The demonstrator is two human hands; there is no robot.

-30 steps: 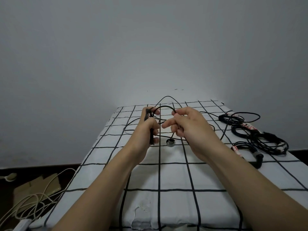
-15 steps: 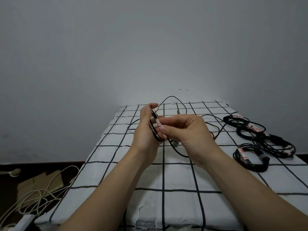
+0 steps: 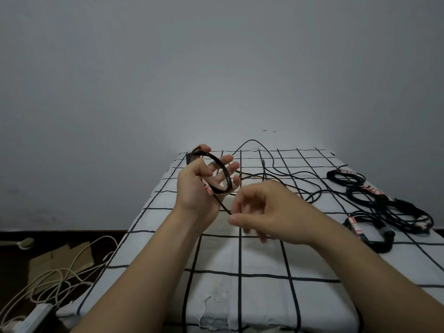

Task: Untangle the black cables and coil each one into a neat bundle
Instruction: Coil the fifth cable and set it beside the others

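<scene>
Left hand (image 3: 199,188): we see it raised above the counter (image 3: 240,260), palm toward us. The thumb is hooked over several loops of the black cable (image 3: 224,174) and the fingers are spread straight through the ring.
Right hand (image 3: 269,212): it is blurred. As far as we can tell, thumb and forefinger pinch the strand that runs down from the loops, with the other fingers loosely curled.
Black cable: part of it is coiled in the left hand, with a white and red tag (image 3: 208,190) at the bottom of the ring. We see the rest trailing in loose curves over the far half of the counter.
Bundled cables (image 3: 389,210): we count several black coils lying along the counter's right edge, well apart from both hands.
Counter: we see it draped in a white cloth (image 3: 264,296) with a black grid, standing against a grey wall (image 3: 216,68).
Floor (image 3: 14,258): at the left we make out white cords (image 3: 55,277), flat cardboard (image 3: 60,260) and a power strip (image 3: 36,316).
</scene>
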